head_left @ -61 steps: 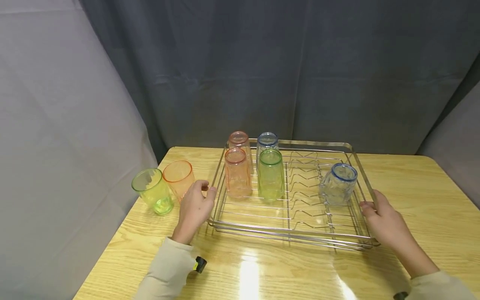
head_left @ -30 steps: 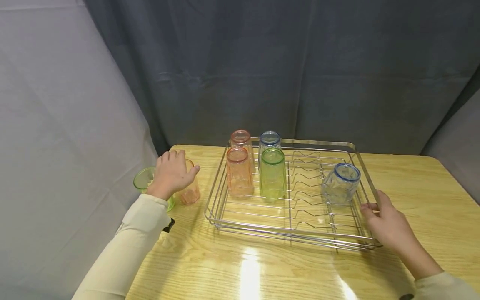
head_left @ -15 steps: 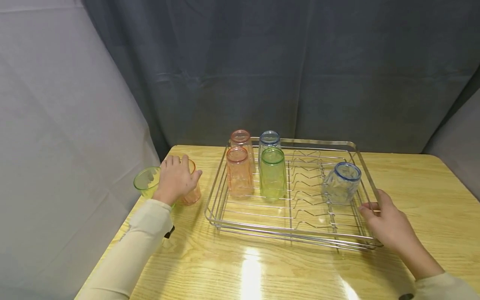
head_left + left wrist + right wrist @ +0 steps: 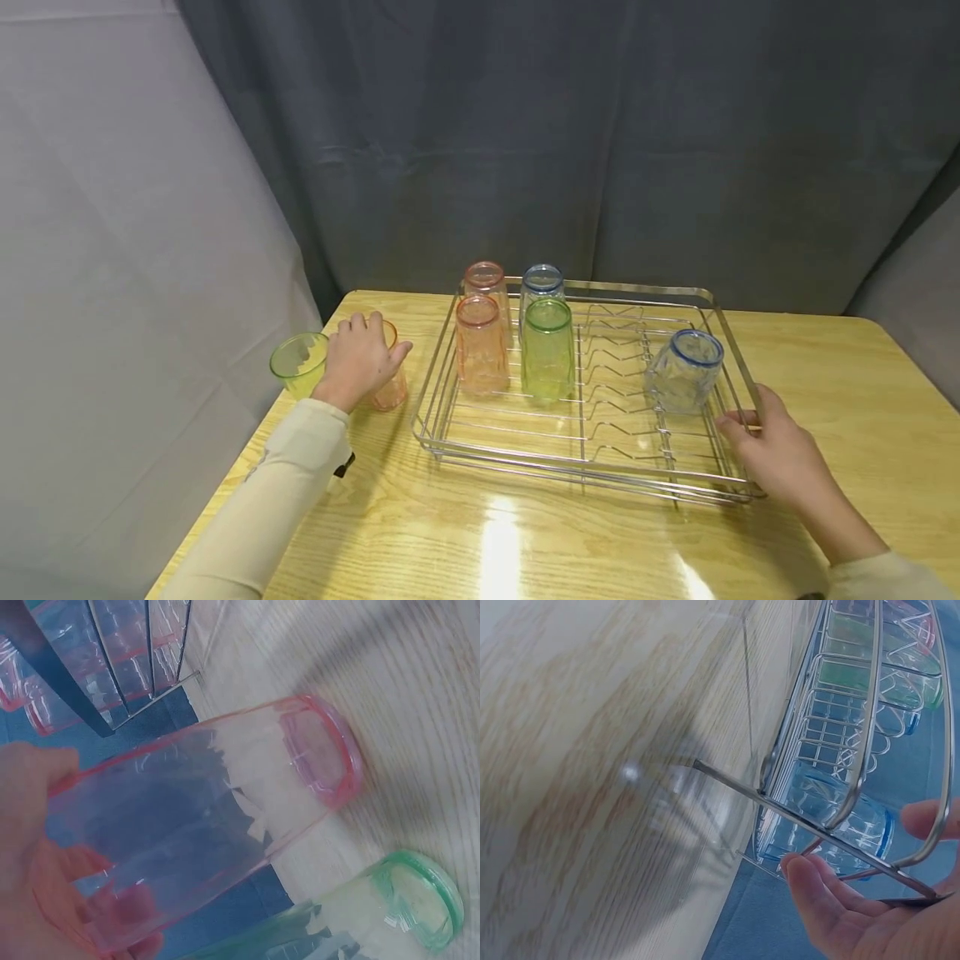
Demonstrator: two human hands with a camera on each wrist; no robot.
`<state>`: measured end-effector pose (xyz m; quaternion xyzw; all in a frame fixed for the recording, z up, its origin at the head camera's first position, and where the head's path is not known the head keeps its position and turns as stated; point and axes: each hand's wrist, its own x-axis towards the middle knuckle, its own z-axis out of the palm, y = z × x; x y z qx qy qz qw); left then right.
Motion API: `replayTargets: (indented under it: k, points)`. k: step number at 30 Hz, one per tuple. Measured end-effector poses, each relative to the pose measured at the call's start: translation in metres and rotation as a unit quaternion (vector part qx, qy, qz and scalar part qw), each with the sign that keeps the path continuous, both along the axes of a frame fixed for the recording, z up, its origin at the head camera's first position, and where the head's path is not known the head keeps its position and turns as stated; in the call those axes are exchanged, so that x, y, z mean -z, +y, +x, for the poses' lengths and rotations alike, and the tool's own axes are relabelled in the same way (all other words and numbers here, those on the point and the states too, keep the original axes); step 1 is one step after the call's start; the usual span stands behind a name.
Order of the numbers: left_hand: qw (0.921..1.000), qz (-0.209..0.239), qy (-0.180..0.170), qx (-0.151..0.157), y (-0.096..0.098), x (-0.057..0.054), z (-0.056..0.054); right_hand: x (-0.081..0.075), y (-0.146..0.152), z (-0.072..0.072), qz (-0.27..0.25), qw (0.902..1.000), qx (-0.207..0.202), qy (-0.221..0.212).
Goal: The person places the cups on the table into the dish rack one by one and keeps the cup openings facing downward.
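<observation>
My left hand (image 4: 352, 362) grips the orange glass (image 4: 389, 390) near its top, fingers curled around the rim; the hand covers much of it in the head view. In the left wrist view that glass (image 4: 247, 780), looking pinkish, lies between thumb and fingers, its base at the tabletop. Close beside it stands a yellow-green glass (image 4: 294, 367), partly behind the hand. My right hand (image 4: 776, 446) holds the right rim of the wire dish rack (image 4: 517, 458). The right wrist view shows fingers around the metal frame (image 4: 802, 821).
Upside down in the rack's left half stand two orange-pink glasses (image 4: 482, 354), a green glass (image 4: 547, 358) and a blue-rimmed glass (image 4: 542, 283). Another blue-rimmed glass (image 4: 684, 375) sits tilted at the rack's right side. Dark curtain (image 4: 480, 150) hangs behind the wooden table (image 4: 420, 533).
My left hand has moved left from beside the rack's left rim to the orange glass and taken hold of it. The right hand stays on the rack.
</observation>
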<state>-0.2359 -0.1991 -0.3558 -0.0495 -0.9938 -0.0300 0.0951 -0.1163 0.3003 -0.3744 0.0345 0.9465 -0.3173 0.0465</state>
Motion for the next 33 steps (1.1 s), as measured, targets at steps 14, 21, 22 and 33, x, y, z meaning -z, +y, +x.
replayTargets:
  k: [14,21,22,33]
  points:
    - [0.9998,-0.012,0.011,0.010,0.004,0.000,0.003,0.004,0.000,0.000,0.001,1.0000,-0.001,0.001]
    - [0.9998,-0.004,0.000,0.017,-0.001,-0.010,0.007,0.004,-0.002,0.000,-0.003,1.0000,-0.002,-0.001]
    - [0.9998,0.005,0.003,0.019,-0.002,-0.013,0.007,0.004,-0.003,0.000,-0.003,1.0000,-0.002,-0.001]
    - [0.9811,0.154,0.109,0.045,-0.017,-0.061,0.020,0.002,0.000,0.000,-0.006,1.0000,-0.001,0.002]
